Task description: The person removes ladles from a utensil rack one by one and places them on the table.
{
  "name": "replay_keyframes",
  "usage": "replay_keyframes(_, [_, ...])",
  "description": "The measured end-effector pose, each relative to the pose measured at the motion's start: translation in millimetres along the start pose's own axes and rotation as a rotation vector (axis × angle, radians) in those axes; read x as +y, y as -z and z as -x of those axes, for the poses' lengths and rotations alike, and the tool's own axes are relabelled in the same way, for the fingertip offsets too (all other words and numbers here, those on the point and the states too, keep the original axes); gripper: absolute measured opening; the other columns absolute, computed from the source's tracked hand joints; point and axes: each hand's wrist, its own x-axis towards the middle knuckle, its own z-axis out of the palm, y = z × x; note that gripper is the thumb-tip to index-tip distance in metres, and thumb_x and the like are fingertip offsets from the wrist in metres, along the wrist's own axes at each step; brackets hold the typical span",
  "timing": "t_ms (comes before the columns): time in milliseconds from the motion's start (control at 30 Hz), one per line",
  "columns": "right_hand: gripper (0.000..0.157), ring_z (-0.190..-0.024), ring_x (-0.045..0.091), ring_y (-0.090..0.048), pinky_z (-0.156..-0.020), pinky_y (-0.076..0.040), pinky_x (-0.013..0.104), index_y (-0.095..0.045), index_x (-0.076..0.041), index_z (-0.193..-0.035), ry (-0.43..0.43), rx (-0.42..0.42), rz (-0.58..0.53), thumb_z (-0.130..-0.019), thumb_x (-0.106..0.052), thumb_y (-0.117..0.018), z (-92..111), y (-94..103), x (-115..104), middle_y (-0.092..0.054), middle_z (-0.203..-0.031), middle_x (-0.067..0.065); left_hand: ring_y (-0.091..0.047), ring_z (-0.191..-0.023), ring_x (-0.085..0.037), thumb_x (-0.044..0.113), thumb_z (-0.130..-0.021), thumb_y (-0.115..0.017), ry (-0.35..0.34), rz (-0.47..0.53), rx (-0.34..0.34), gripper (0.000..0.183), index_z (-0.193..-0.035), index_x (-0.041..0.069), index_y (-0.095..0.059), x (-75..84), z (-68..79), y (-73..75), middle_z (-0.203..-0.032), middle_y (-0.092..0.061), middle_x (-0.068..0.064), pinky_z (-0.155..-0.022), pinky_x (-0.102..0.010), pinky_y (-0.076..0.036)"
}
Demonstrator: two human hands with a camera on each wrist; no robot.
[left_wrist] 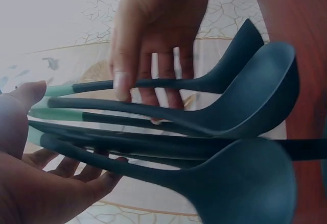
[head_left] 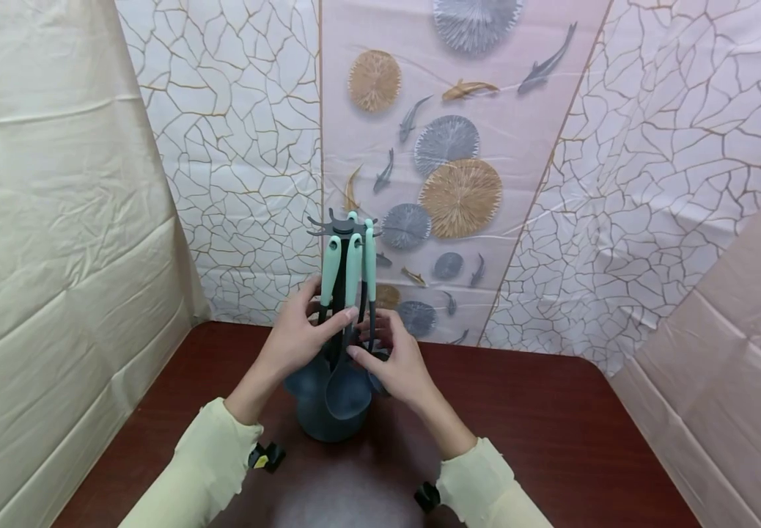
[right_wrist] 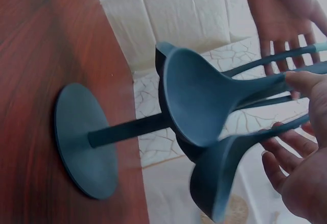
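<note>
A dark utensil stand [right_wrist: 127,132] rises from a round base [right_wrist: 82,142], with a ring of hooks [head_left: 343,229] on top. Several dark kitchen utensils with mint-green handles hang around it, heads down; a ladle [head_left: 349,392] faces the front. My left hand [head_left: 298,326] cups the left side of the handles, its thumb in front and fingers behind. On the right, my right hand [head_left: 400,359] curves loosely around the lower shafts, its thumb beside the shaft of a ladle [right_wrist: 196,96]. Both hands have relaxed, spread fingers, partly hidden behind the shafts.
The stand is on a dark red-brown table [head_left: 519,418] with rounded far corners. Patterned cloth [head_left: 255,147] hangs behind it, and plain pale cloth [head_left: 57,220] covers the left side. A small black device [head_left: 267,456] sits by the left sleeve.
</note>
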Motion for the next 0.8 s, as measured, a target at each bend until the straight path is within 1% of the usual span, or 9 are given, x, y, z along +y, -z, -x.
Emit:
replay_keyframes(100, [0.057,-0.121,0.032,-0.064,-0.103,-0.05,0.06,-0.05,-0.017,-0.148,0.001,0.014,0.013,-0.1,-0.029,-0.077,1,7.4,-2,-0.065,-0.133,0.016,-0.064,-0.128,-0.035,0.047,-0.098,-0.075,0.039,0.013,-0.007,0.073,-0.16,0.025,-0.042,-4.7,4.2,-3.1,-0.144,-0.058,-0.01,-0.091,-0.054,-0.059])
replay_keyframes(167, [0.055,-0.121,0.027,-0.064,-0.103,-0.051,0.057,-0.05,-0.019,-0.147,0.008,0.024,0.028,-0.1,-0.034,-0.076,1,12.2,-4,-0.065,-0.134,0.013,-0.063,-0.13,-0.035,0.047,-0.099,-0.074,0.051,0.027,-0.009,0.073,-0.16,0.024,-0.041,-7.1,6.7,-4.9,-0.145,-0.059,-0.011,-0.092,-0.055,-0.059])
replay_keyframes(233, [0.055,-0.12,0.021,-0.065,-0.102,-0.052,0.055,-0.051,-0.019,-0.148,0.025,0.04,0.045,-0.101,-0.035,-0.075,1,16.4,-7,-0.064,-0.135,0.008,-0.063,-0.13,-0.035,0.047,-0.099,-0.074,0.056,0.034,-0.002,0.073,-0.161,0.025,-0.041,-9.7,9.1,-6.4,-0.144,-0.059,-0.012,-0.092,-0.055,-0.059])
replay_keyframes(300, [0.055,-0.119,0.021,-0.065,-0.101,-0.052,0.057,-0.051,-0.016,-0.148,0.048,0.057,0.043,-0.102,-0.034,-0.074,1,20.3,-10,-0.064,-0.135,0.005,-0.063,-0.13,-0.034,0.047,-0.1,-0.073,0.055,0.041,0.004,0.072,-0.16,0.026,-0.041,-12.7,11.0,-7.5,-0.144,-0.057,-0.011,-0.094,-0.056,-0.058])
replay_keyframes(433, [0.051,-0.118,0.021,-0.066,-0.097,-0.052,0.06,-0.052,-0.018,-0.146,0.086,0.1,0.054,-0.102,-0.03,-0.074,1,27.1,-21,-0.066,-0.134,0.005,-0.063,-0.131,-0.034,0.048,-0.104,-0.067,0.049,0.09,0.001,0.066,-0.161,0.027,-0.041,-18.8,13.0,-8.3,-0.147,-0.054,-0.011,-0.101,-0.058,-0.054])
replay_keyframes(500, [0.049,-0.118,0.022,-0.066,-0.094,-0.053,0.059,-0.053,-0.019,-0.145,0.109,0.127,0.069,-0.102,-0.029,-0.074,0,30.3,-27,-0.067,-0.134,0.005,-0.06,-0.134,-0.034,0.049,-0.108,-0.059,0.038,0.11,0.005,0.062,-0.161,0.023,-0.041,-22.0,13.2,-7.6,-0.15,-0.054,-0.012,-0.106,-0.058,-0.05])
replay_keyframes(600, [0.046,-0.117,0.022,-0.065,-0.093,-0.052,0.057,-0.056,-0.017,-0.142,0.168,0.165,0.088,-0.101,-0.024,-0.075,-1,33.9,-37,-0.068,-0.132,0.008,-0.055,-0.14,-0.035,0.049,-0.113,-0.045,0.017,0.172,-0.001,0.062,-0.164,0.013,-0.037,-26.0,14.4,-5.4,-0.155,-0.051,-0.017,-0.11,-0.059,-0.046])
replay_keyframes(700, [0.043,-0.117,0.021,-0.064,-0.094,-0.051,0.052,-0.058,-0.015,-0.139,0.234,0.193,0.103,-0.1,-0.019,-0.075,-3,35.7,-46,-0.068,-0.129,0.01,-0.055,-0.139,-0.04,0.047,-0.116,-0.036,-0.008,0.252,-0.025,0.064,-0.164,0.005,-0.034,-27.7,16.2,-2.9,-0.155,-0.05,-0.023,-0.11,-0.06,-0.046])
replay_keyframes(800, [0.039,-0.115,0.021,-0.065,-0.092,-0.052,0.047,-0.06,-0.014,-0.136,0.279,0.209,0.127,-0.1,-0.017,-0.075,-4,35.9,-53,-0.068,-0.125,0.009,-0.059,-0.133,-0.041,0.047,-0.116,-0.032,-0.028,0.3,-0.051,0.062,-0.159,0.003,-0.039,-28.3,16.9,-2.0,-0.15,-0.054,-0.023,-0.107,-0.06,-0.048])
